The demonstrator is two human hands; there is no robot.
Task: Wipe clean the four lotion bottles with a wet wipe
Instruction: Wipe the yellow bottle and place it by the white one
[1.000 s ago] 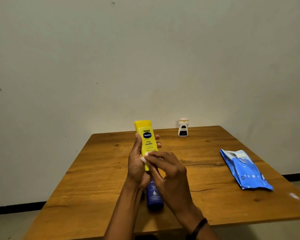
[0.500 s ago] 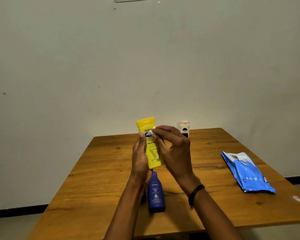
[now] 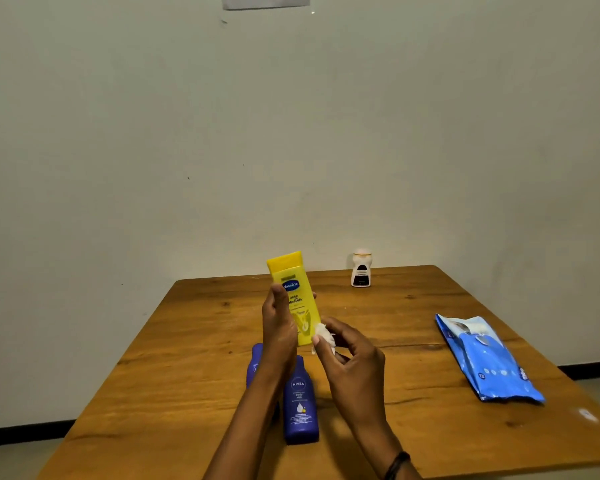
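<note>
My left hand (image 3: 279, 327) grips a yellow lotion bottle (image 3: 293, 292) upright above the wooden table (image 3: 413, 341), cap up. My right hand (image 3: 350, 358) pinches a small white wet wipe (image 3: 324, 336) against the lower right edge of that bottle. A dark blue lotion bottle (image 3: 300, 403) stands on the table below my hands. A second blue bottle (image 3: 255, 363) stands just left of it, mostly hidden by my left forearm. A small white bottle with a dark label (image 3: 361, 270) stands at the far edge of the table.
A blue pack of wet wipes (image 3: 489, 362) lies flat on the right side of the table, its flap open. A pale wall rises right behind the table's far edge. A small white spot (image 3: 587, 415) marks the near right corner.
My right hand has slid the wipe from the bottle's cap down to its lower edge. The yellow bottle stays upright in my left hand.
</note>
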